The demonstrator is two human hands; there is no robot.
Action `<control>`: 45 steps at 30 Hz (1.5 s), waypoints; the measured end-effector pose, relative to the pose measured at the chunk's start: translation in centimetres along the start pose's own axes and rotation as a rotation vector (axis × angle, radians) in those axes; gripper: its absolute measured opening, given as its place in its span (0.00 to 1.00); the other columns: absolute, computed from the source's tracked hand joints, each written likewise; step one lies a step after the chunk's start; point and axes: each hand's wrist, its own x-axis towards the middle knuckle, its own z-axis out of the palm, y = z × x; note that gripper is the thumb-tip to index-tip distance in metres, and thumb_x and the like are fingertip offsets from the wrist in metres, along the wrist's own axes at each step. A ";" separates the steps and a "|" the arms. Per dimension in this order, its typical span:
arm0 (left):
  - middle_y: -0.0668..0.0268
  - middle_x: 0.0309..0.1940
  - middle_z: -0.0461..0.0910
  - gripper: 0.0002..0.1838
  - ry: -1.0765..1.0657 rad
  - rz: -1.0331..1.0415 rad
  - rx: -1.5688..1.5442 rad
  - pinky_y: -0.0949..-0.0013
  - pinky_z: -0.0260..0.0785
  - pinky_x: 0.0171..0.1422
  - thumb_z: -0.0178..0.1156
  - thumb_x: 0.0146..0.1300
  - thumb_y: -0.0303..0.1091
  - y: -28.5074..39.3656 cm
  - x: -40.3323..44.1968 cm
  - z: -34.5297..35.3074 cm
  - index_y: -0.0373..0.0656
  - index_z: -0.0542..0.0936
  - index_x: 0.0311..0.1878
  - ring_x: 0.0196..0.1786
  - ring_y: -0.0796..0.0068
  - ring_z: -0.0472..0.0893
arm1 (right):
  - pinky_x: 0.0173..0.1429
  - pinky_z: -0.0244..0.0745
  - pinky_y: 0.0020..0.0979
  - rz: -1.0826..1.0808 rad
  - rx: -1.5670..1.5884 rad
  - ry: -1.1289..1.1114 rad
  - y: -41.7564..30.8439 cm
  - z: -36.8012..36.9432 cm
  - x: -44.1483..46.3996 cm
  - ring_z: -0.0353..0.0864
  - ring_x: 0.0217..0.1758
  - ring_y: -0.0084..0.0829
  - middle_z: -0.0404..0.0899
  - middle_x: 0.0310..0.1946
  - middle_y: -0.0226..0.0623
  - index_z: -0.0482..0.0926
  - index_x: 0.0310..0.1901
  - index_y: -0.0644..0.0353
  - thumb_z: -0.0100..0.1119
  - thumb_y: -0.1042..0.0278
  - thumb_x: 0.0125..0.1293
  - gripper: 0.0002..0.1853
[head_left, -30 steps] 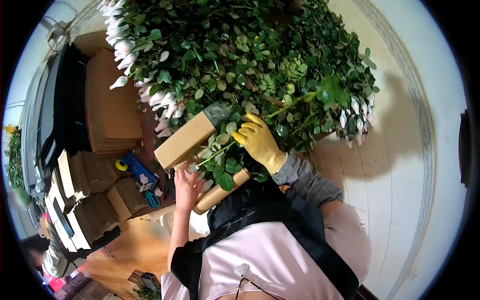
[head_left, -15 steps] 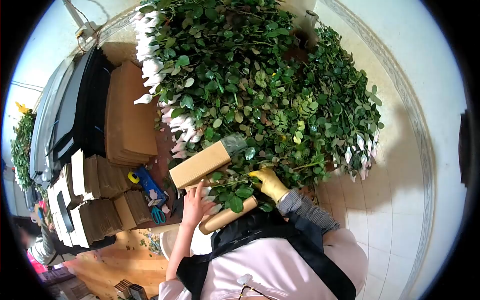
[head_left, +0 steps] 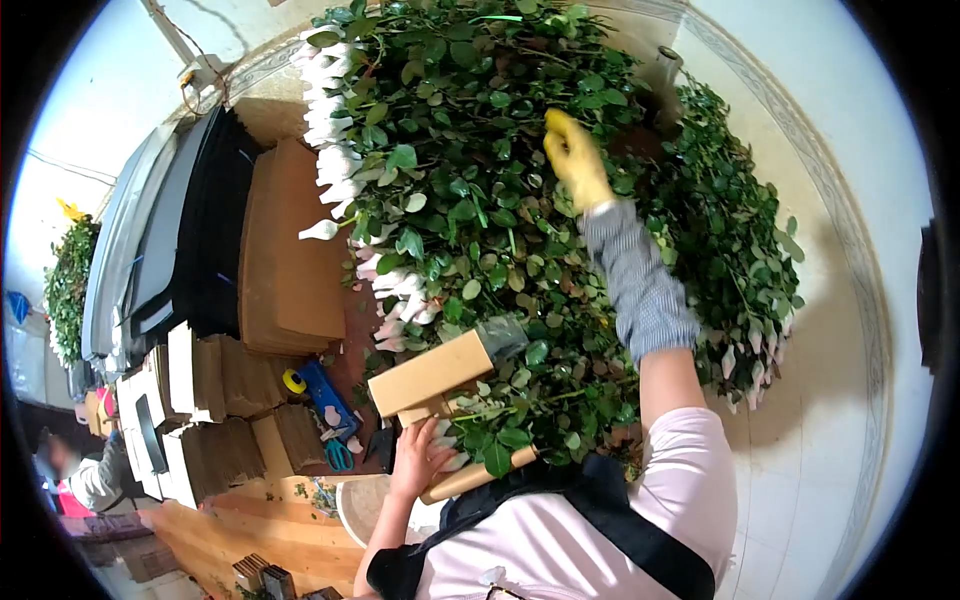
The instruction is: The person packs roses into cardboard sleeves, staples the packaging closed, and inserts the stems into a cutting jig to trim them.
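Note:
My bare left hand rests against a few pale rose heads, its fingers stretched out over them. Those roses lie on brown cardboard, with green leaves spreading to the right of the heads. Just above this hand is a long cardboard box with clear plastic at its end. A rolled brown paper tube lies below, against my apron. My right hand, in a yellow glove, is over the big pile of leafy rose stems. It is slightly blurred, with fingers apart and nothing visible in them.
White-sleeved rose heads line the pile's left edge. To the left stand cardboard sheets, stacked folded cartons, blue scissors and a blue tool. Another person is at the far left. A white bucket stands below.
My right hand has moved from beside the roses near my apron up and away, over the upper pile. My left hand stays by the rose heads. The whole view has shifted slightly.

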 end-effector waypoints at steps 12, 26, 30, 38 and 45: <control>0.55 0.57 0.75 0.38 -0.009 -0.113 0.011 0.53 0.66 0.64 0.75 0.50 0.38 1.3 0.3 -0.2 0.41 0.73 0.66 0.58 0.49 0.74 | 0.58 0.78 0.43 0.165 -1.035 -0.265 6.0 -0.5 9.5 0.82 0.55 0.47 0.83 0.52 0.46 0.79 0.57 0.58 0.59 0.53 0.70 0.21; 0.55 0.55 0.75 0.38 0.014 -0.070 0.034 0.53 0.67 0.64 0.75 0.51 0.39 1.0 0.0 -0.1 0.44 0.73 0.66 0.58 0.49 0.74 | 0.54 0.78 0.43 -0.564 -0.801 0.747 -9.8 -14.4 -2.9 0.83 0.37 0.43 0.84 0.31 0.38 0.85 0.41 0.53 0.63 0.78 0.59 0.10; 0.55 0.54 0.75 0.38 0.029 -0.043 0.038 0.53 0.67 0.63 0.75 0.51 0.39 0.6 0.0 0.0 0.43 0.72 0.67 0.57 0.50 0.74 | 0.38 0.76 0.48 -0.304 -1.159 0.365 -1.0 -15.7 -4.8 0.83 0.36 0.51 0.84 0.36 0.49 0.85 0.44 0.51 0.64 0.70 0.64 0.08; 0.55 0.55 0.75 0.38 0.061 -0.034 0.027 0.55 0.67 0.64 0.74 0.53 0.39 0.7 -0.2 0.1 0.45 0.71 0.68 0.58 0.51 0.74 | 0.67 0.73 0.44 -0.062 -0.521 -0.233 1.9 -8.1 -9.0 0.80 0.61 0.50 0.79 0.60 0.53 0.67 0.72 0.55 0.65 0.55 0.65 0.35; 0.56 0.54 0.75 0.38 0.043 -0.044 0.022 0.55 0.67 0.63 0.74 0.52 0.40 0.5 -0.5 0.1 0.44 0.72 0.68 0.57 0.52 0.75 | 0.61 0.75 0.46 -0.104 -0.567 -0.328 0.7 5.7 -2.8 0.79 0.57 0.57 0.79 0.55 0.55 0.72 0.67 0.56 0.62 0.68 0.64 0.28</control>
